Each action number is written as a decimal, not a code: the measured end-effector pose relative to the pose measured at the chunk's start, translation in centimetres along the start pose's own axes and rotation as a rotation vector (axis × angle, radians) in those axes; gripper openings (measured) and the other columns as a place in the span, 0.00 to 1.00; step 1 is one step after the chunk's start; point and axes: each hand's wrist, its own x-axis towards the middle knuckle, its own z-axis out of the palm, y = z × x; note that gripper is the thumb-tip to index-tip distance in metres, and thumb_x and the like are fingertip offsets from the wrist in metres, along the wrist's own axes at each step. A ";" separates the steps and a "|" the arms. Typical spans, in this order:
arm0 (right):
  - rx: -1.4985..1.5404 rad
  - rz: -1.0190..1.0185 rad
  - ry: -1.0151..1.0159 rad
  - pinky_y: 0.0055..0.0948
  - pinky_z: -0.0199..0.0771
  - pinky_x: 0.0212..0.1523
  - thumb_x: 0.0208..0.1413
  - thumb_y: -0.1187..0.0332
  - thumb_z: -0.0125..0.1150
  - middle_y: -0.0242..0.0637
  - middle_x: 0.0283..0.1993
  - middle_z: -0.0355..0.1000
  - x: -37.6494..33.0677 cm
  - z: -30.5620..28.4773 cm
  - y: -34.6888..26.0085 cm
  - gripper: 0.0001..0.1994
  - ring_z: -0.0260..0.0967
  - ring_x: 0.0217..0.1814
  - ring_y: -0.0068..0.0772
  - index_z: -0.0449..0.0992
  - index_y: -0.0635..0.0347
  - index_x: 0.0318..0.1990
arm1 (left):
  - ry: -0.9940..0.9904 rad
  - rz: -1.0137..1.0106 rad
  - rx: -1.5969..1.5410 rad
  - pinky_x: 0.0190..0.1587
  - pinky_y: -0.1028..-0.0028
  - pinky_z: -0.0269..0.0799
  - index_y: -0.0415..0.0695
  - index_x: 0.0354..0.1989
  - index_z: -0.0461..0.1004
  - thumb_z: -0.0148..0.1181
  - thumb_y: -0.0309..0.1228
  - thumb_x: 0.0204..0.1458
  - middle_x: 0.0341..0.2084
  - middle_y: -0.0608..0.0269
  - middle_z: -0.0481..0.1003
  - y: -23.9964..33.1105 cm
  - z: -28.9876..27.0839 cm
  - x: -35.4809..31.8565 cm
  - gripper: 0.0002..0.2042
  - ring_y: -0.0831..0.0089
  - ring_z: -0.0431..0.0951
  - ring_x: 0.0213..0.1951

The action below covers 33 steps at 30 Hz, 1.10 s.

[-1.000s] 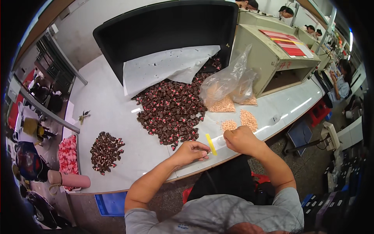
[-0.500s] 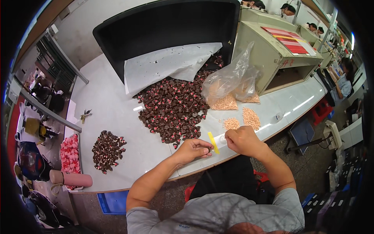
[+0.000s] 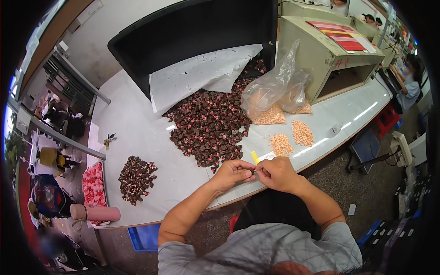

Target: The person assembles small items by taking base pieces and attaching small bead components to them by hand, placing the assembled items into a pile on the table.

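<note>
My left hand (image 3: 233,175) and my right hand (image 3: 277,174) meet over the table's front edge, fingertips touching or nearly so. The fingers of both are closed in a pinch. Whatever small thing lies between them is hidden. Just beyond the fingertips lies a short yellow strip (image 3: 255,157) on the white table (image 3: 183,176). Ahead of my left hand spreads a big heap of small dark brown pieces with pink-red spots (image 3: 208,123). Two little piles of pale peach bits, one nearer (image 3: 280,144) and one farther (image 3: 302,133), lie beyond my right hand.
Clear plastic bags (image 3: 268,103) of peach bits stand behind the piles. A tipped black tub (image 3: 197,36) with white paper (image 3: 201,71) backs the heap. At left are a smaller dark pile (image 3: 136,180), a tray of pink pieces (image 3: 94,185) and a pink bottle (image 3: 103,213). A beige machine (image 3: 316,59) stands right.
My right hand has moved left and toward me, and its fingertips now meet those of my left hand. The whole view has shifted slightly. The left hand stays closed.
</note>
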 end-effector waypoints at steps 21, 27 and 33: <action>-0.009 -0.028 0.018 0.33 0.70 0.21 0.47 0.75 0.67 0.37 0.20 0.73 -0.8 1.5 0.3 0.06 0.72 0.19 0.37 0.77 0.60 0.33 | 0.066 0.063 0.035 0.50 0.73 0.79 0.31 0.50 0.75 0.62 0.22 0.57 0.47 0.49 0.78 0.0 0.1 0.1 0.14 0.68 0.81 0.47; 0.290 0.434 0.301 0.21 0.67 0.26 0.57 0.76 0.61 0.32 0.25 0.74 -2.2 -3.3 2.9 0.03 0.69 0.26 0.17 0.78 0.66 0.38 | 0.057 0.030 0.077 0.51 0.75 0.77 0.31 0.51 0.75 0.61 0.22 0.57 0.50 0.52 0.77 0.5 0.7 0.0 0.14 0.70 0.81 0.46; 0.142 0.654 0.516 0.20 0.62 0.26 0.59 0.74 0.60 0.28 0.22 0.70 -6.4 -8.2 8.0 0.04 0.61 0.24 0.14 0.77 0.65 0.37 | 0.045 0.023 0.124 0.52 0.72 0.78 0.29 0.51 0.74 0.64 0.24 0.55 0.50 0.46 0.76 0.5 0.7 0.0 0.17 0.65 0.81 0.45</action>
